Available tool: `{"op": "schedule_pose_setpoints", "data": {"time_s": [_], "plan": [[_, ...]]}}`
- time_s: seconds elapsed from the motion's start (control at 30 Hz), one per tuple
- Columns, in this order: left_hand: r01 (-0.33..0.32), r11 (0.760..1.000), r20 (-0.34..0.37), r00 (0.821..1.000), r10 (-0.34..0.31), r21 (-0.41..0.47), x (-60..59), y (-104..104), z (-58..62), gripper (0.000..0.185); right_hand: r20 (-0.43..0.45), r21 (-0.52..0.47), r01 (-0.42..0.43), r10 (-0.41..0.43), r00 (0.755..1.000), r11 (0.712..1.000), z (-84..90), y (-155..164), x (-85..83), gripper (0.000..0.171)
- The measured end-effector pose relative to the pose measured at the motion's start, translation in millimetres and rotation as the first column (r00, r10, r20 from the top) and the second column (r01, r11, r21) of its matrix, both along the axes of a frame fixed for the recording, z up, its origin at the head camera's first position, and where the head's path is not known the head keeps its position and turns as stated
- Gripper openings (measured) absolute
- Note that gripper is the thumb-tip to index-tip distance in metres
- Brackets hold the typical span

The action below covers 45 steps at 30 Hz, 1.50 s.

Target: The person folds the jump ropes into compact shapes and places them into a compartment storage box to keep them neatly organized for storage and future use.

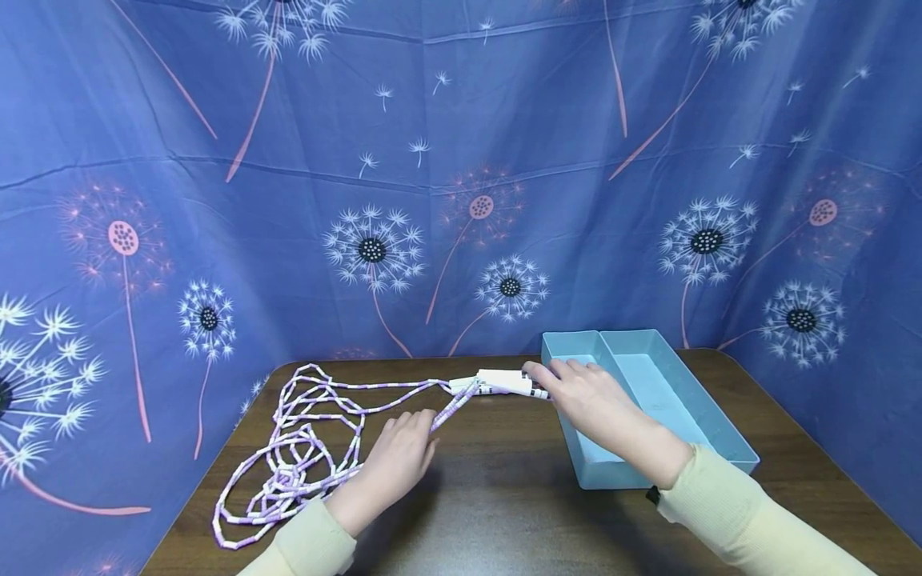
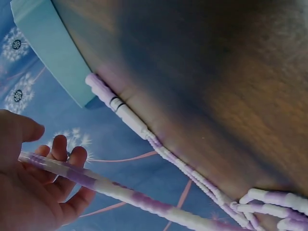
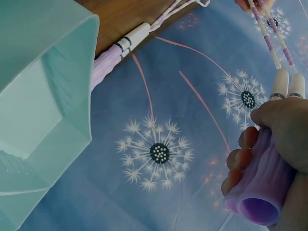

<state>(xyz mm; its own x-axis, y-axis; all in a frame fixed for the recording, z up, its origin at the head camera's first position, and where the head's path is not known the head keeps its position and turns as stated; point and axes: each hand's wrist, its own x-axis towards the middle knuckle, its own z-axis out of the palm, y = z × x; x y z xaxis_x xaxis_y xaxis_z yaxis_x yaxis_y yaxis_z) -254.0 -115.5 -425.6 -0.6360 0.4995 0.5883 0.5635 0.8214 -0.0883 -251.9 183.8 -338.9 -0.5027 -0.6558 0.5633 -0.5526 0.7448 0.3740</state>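
Right grip [image 1: 587, 400] curled round two handles [image 3: 259, 173], left grip [image 1: 396, 452] round beaded rope [image 2: 139, 198]; I should guide it evenly, untwisted.

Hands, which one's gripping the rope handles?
The right hand, nearer the blue box: its fingers curl round purple-and-white handles. The left hand holds beaded rope instead.

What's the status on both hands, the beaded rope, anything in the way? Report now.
Left hand holds beaded rope; right hand grips two handles. Tangled loops at table's left, could snag. Blue bin close by right hand.
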Motion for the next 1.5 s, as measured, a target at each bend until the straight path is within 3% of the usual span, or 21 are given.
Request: {"op": "schedule_pose_setpoints", "data": {"time_s": [0.2, 0.47, 0.7, 1.0, 1.2, 1.5], "plan": [[0.001, 1.0, 0.023, 1.0, -0.001, -0.005, -1.1, -6, -7.3, 0.028, -0.017, -0.021, -0.002, 0.002, 1.0, 1.0, -1.4, 2, -1.5, 0.055], [0.038, 0.999, 0.048, 0.998, -0.037, -0.019, 2.9, -5, -7.9, 0.023, -0.034, -0.06, 0.014, -0.016, 0.999, 0.998, -1.4, 2, -4.0, 0.064], [0.101, 0.993, 0.051, 0.994, -0.098, -0.061, 11.0, 5, -8.6, 0.015, 0.026, -0.155, 0.067, -0.064, 0.998, 0.986, 1.0, 1, -4.2, 0.07], [0.116, 0.99, 0.092, 0.99, -0.108, -0.077, 18.5, 16, -12.4, 0.014, 0.085, -0.261, 0.12, -0.101, 0.991, 0.958, 7.4, 3, -5.7, 0.07], [0.14, 0.985, 0.049, 0.99, -0.136, -0.097, 21.1, 22, 1.7, 0.02, 0.135, -0.27, 0.16, -0.127, 0.983, 0.95, 8.4, 4, -4.9, 0.072], [0.159, 0.975, 0.001, 0.987, -0.161, -0.157, 18.5, 42, 42.1, 0.019, 0.251, -0.235, 0.213, -0.153, 0.956, 0.948, 7.3, 0, -2.7, 0.079]]}}
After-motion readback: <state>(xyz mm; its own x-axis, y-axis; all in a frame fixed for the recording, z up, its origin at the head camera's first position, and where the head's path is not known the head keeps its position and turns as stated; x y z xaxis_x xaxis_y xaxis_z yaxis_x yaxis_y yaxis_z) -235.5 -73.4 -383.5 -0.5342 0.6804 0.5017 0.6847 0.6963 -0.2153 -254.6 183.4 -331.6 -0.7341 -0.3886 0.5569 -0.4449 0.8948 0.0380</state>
